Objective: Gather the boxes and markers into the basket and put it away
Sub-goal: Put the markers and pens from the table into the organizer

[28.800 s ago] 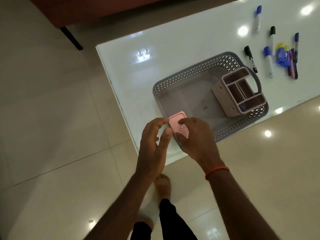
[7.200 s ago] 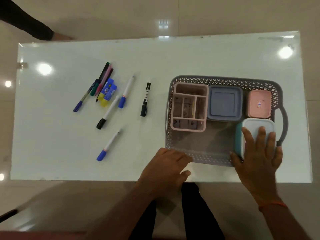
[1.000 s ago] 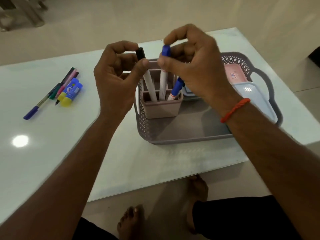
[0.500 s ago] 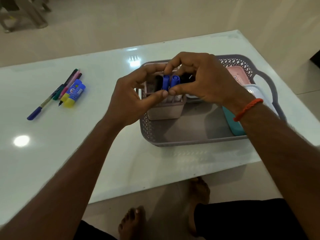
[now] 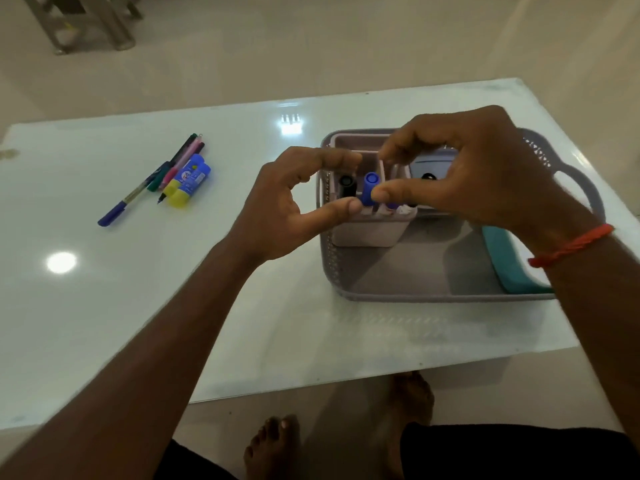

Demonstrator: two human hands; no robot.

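On the white table [image 5: 311, 341], left hand [image 5: 277, 209] and right hand [image 5: 485, 174], forefingers arched apart, touch thumbs to a blue marker [image 5: 370, 188] seated in the organiser [image 5: 363, 233] inside the basket [image 5: 433, 297]; pens [image 5: 183, 157] left of the fingers likely follow.

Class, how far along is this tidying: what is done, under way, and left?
Done: teal box and black-capped marker sit in the basket. Under way: left hand and right hand press a blue-capped marker in the organizer. Left: pens and glue sticks on the table; basket not put away.

Thumbs of left hand [image 5: 277, 213] and right hand [image 5: 481, 174] touch a blue marker [image 5: 369, 188]; it stands in a pink organiser [image 5: 363, 235].
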